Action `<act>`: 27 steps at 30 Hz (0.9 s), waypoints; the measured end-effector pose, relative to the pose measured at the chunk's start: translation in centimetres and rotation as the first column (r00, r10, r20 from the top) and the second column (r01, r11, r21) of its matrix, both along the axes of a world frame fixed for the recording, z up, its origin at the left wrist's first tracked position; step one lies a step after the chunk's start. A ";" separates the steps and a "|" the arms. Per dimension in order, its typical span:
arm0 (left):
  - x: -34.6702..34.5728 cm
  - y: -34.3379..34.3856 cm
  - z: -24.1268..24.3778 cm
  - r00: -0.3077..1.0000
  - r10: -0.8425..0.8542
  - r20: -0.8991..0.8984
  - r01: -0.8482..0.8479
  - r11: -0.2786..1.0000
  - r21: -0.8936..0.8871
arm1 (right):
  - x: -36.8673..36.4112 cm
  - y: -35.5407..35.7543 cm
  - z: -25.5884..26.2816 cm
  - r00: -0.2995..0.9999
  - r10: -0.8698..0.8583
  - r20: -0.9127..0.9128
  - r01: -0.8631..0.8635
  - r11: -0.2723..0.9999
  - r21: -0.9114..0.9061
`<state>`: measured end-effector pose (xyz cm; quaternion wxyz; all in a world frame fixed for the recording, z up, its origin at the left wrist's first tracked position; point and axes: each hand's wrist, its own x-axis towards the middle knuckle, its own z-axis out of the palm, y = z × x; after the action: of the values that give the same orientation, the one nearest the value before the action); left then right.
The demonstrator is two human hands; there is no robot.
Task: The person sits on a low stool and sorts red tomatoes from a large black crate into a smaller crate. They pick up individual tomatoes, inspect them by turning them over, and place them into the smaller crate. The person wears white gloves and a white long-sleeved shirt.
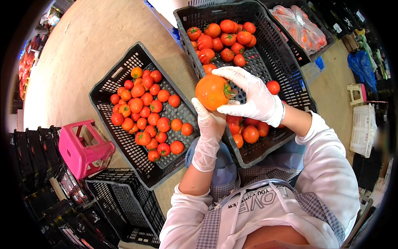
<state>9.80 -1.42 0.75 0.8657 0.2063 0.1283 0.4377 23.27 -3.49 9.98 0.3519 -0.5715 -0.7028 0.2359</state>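
Both my hands wear thin white gloves and hold one large orange tomato (212, 92) with a green calyx. My left hand (209, 124) supports it from below, with the thumb up its left side. My right hand (253, 95) curves around it from the right, fingers on top and thumb below. The tomato is above a black plastic crate (271, 46), which has red tomatoes (228, 39) grouped at its far end and more tomatoes (250, 134) at its near end. To the left, a second black crate (186, 111) contains many smaller red and orange tomatoes (136, 105).
A pink plastic stool (81, 147) stands left of the second crate. Below it, a black crate (124, 202) lies tipped beside stacked dark crates (34, 155). At upper right, a clear bag of tomatoes (300, 28) sits in another crate. A white basket (361, 130) stands far right.
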 end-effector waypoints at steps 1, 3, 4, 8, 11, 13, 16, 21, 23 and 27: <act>0.0 0.0 -0.1 1.000 0.005 -0.010 -0.005 1.000 0.004 | 0.0 0.0 0.1 1.000 -0.002 0.001 0.002 1.000 -0.009; 0.0 0.0 -0.3 1.000 0.015 -0.012 -0.015 1.000 -0.007 | -0.2 0.1 0.2 1.000 -0.005 0.000 0.005 1.000 -0.024; 0.1 0.0 -0.3 1.000 0.020 -0.004 -0.020 1.000 -0.022 | -0.2 0.0 0.1 0.999 -0.006 -0.037 0.005 0.999 -0.044; 0.2 0.0 -1.0 0.995 0.099 -0.022 -0.097 0.991 0.091 | -0.6 0.4 0.0 0.973 -0.004 -0.232 -0.030 0.989 -0.143; 0.5 -0.1 1.2 0.933 0.331 -0.142 -0.272 0.906 0.323 | -0.6 0.1 -1.3 0.885 -0.021 -0.464 -0.053 0.988 -0.146; 0.0 -0.3 1.4 0.928 0.351 -0.127 -0.300 0.904 0.305 | -1.0 0.0 -1.4 0.820 0.010 -0.572 -0.117 0.982 -0.151; -0.2 -0.5 1.7 0.905 0.405 -0.133 -0.347 0.881 0.321 | -1.0 -0.3 -1.1 0.738 0.014 -0.675 -0.181 0.967 -0.178; -0.6 0.0 1.2 0.302 0.906 -0.297 -0.059 0.329 0.943 | -1.4 -1.2 -2.0 0.503 -0.147 -0.852 -0.175 0.948 -0.267; -0.5 -1.0 1.5 0.422 0.842 -0.337 -0.028 0.384 0.923 | -1.8 -1.3 -2.2 0.483 -0.218 -0.848 -0.161 0.930 -0.331; -0.1 -1.2 1.7 0.736 0.646 -0.200 -0.418 0.667 0.616 | 0.0 -0.9 -3.0 -0.167 -0.488 -0.857 -0.499 0.791 -0.353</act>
<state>9.67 -2.59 2.42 0.5555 0.4752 0.2326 0.6415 23.30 -4.42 7.02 0.5476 -0.2491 -0.0507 0.7972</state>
